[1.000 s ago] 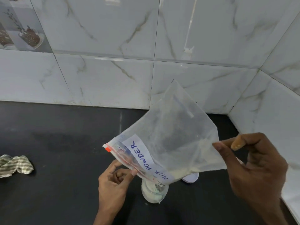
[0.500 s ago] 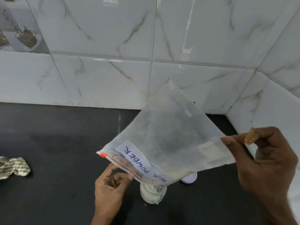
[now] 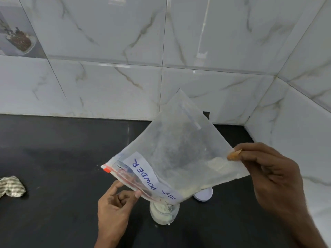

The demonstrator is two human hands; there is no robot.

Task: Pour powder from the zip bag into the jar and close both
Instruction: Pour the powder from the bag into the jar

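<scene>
At the far left of the black bench (image 3: 53,176) lay a crumpled striped cloth (image 3: 11,186), well apart from everything else. A few pale specks (image 3: 97,167) dotted the bench just left of the bag's red zip tab. Nearer the middle, the left hand (image 3: 114,204) reached up from the lower edge, its thumb and fingers pinching the zip edge of the zip bag (image 3: 179,154) from below. The bag was held tilted, its zip end lowest and pointing down and to the left, one corner pointing up toward the tiled wall (image 3: 125,51). A white label (image 3: 148,174) on it read "MILK POWDER" in blue ink, seen upside down. The bag's walls were dusted, and a little pale powder (image 3: 216,165) sat inside near the right corner. Directly under the bag's low corner stood the jar (image 3: 164,213), open, with pale powder inside it. Just right of the jar, partly hidden by the bag, a white lid (image 3: 204,195) lay flat on the bench. At the right, the right hand (image 3: 268,176) gripped the bag's other corner between thumb and fingers, holding it higher than the zip end.
</scene>
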